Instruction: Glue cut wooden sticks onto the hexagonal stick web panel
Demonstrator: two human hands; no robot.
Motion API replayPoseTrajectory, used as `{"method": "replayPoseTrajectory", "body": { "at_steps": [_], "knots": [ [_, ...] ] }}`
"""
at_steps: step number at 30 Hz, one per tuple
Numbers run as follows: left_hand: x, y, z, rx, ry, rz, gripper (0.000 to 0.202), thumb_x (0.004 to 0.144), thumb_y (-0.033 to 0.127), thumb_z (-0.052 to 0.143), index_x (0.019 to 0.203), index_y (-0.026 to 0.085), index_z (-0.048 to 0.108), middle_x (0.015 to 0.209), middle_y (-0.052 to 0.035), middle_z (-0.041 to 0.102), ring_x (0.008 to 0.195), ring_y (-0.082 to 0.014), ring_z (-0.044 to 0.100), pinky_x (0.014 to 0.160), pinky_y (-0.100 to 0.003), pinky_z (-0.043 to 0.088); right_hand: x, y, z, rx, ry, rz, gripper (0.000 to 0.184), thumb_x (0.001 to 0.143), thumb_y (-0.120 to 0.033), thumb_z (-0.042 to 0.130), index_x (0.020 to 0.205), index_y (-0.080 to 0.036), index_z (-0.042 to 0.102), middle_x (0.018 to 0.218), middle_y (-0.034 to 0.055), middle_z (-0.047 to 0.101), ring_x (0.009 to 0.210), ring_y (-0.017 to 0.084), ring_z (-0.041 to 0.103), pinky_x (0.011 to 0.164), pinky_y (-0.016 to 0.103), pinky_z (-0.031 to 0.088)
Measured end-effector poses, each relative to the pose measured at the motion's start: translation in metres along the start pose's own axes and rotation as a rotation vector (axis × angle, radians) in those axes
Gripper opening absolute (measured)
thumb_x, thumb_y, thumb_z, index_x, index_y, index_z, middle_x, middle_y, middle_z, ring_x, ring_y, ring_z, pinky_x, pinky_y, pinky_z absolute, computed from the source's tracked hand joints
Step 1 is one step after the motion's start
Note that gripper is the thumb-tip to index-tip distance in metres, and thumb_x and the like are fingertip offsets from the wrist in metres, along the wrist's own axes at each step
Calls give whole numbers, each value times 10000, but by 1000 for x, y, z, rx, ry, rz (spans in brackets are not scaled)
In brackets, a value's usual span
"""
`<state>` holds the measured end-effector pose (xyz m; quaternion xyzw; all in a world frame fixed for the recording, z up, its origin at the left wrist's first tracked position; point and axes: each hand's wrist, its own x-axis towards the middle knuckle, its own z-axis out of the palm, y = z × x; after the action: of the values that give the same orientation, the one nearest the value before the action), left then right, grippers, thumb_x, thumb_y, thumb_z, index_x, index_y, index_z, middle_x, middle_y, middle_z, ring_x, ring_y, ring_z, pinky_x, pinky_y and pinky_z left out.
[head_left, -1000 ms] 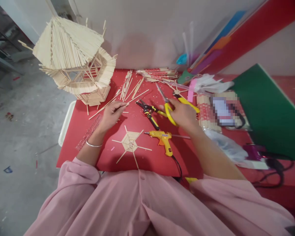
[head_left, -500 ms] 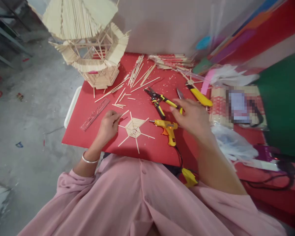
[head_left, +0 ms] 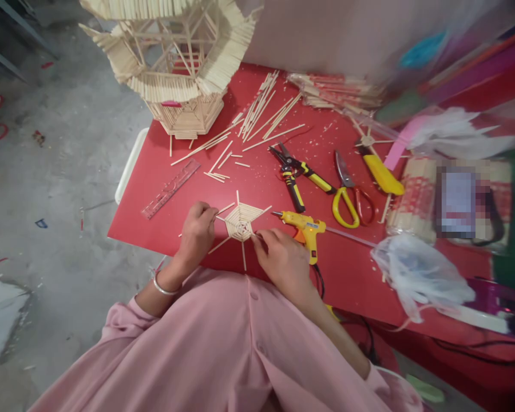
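A web-shaped piece of thin wooden sticks (head_left: 239,222) lies on the red tabletop in front of me, its spokes pointing outward. My left hand (head_left: 198,232) is closed at its left side, pinching a short wooden stick (head_left: 226,209) near the upper-left spoke. On the other side, my right hand (head_left: 282,257) has its thumb and finger closed at the right spoke, which it mostly covers. Just beyond that hand lies a yellow glue gun (head_left: 302,224), its nozzle toward the web. Black-and-yellow cutters (head_left: 298,171) and red-and-yellow-handled scissors (head_left: 345,191) rest farther back.
A stick-built pagoda-like model (head_left: 189,86) stands at the back left. Loose sticks (head_left: 257,111), a clear ruler (head_left: 170,189) and a yellow-handled tool (head_left: 381,170) lie about. Plastic bags (head_left: 416,274) and packed sticks (head_left: 412,200) occupy the right. Cords hang by the front edge.
My right hand has come from the cutters and scissors down to the web's right side. The left hand keeps its stick, slightly nearer the web. The view has shifted right.
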<state>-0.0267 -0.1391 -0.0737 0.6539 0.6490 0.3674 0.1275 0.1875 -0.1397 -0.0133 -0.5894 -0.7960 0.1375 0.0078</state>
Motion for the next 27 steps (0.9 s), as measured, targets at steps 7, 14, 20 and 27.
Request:
{"method": "replayPoseTrajectory", "body": {
  "at_steps": [7,14,20,27],
  "knots": [
    [0,0,-3,79,-36,60,251,1008,186,493,960,168,739,909,-90,668,859,-202,589,738,-306,437,2,4,21,42,31,-130,284,1042,-321,462,1075,-241,732,939,69,701,910,211,635,675,311,375],
    [-2,3,-8,218,-63,-10,238,1018,216,503,1027,207,741,976,-73,685,881,-190,600,701,-283,413,2,4,33,103,104,-134,244,1036,-317,522,1089,-239,747,900,41,682,853,174,626,686,293,361],
    [-2,0,-5,188,-53,73,267,1014,191,473,994,181,739,930,-99,660,888,-218,565,763,-323,438,2,5,32,95,118,-147,252,1038,-321,517,1080,-232,749,890,40,679,831,166,620,678,284,353],
    [-3,0,-4,235,-33,62,262,978,140,499,978,197,754,895,-88,648,831,-217,539,738,-342,404,5,3,24,59,133,-155,235,1023,-342,545,1045,-244,757,862,33,698,827,170,623,657,294,332]
  ]
}}
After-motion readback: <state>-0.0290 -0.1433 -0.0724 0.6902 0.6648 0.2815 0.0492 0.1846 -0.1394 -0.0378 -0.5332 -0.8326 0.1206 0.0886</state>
